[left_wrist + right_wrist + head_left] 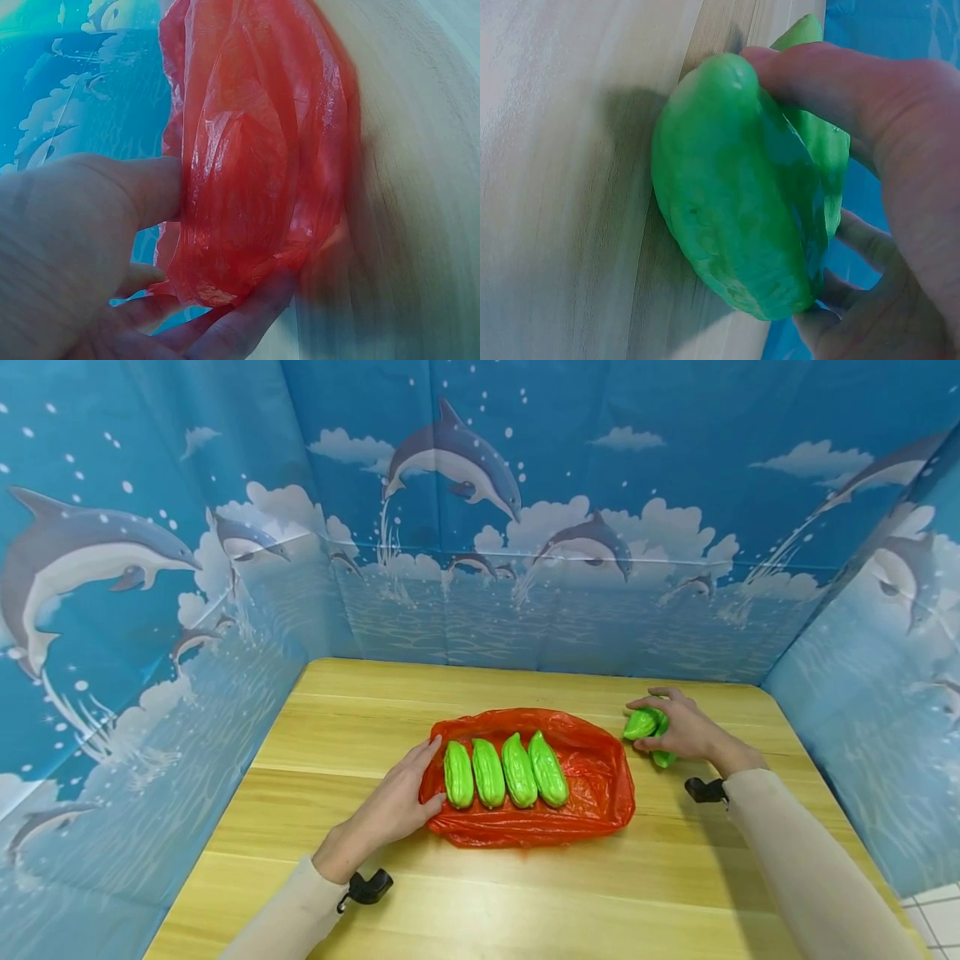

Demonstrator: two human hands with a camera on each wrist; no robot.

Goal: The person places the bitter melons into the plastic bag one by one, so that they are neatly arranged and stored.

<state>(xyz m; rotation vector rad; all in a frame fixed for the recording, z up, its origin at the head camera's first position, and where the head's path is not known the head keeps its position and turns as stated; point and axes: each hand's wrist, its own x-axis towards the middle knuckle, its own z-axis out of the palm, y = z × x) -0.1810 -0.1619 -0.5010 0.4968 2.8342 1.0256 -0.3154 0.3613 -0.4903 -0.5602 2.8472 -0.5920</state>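
A red plastic bag [600, 810] lies spread on the wooden table. Inside it, at the left and middle, several green ridged gourds [490, 773] stand side by side in a row. My left hand [393, 797] holds the bag's left end, thumb and fingers spread about its rim. In the left wrist view, the red plastic [247, 187] lies between thumb and fingers. Right of the bag, my right hand [678, 727] grips at two more green gourds [727, 195], thumb on one side, fingers on the other. Whether it holds one or both, I cannot tell.
The wooden table [480, 902] extends in front of the bag and to both sides. Blue dolphin-printed curtains [480, 610] stand along its back and sides. A black wrist camera [367, 887] hangs at the left wrist, another camera [705, 790] at the right.
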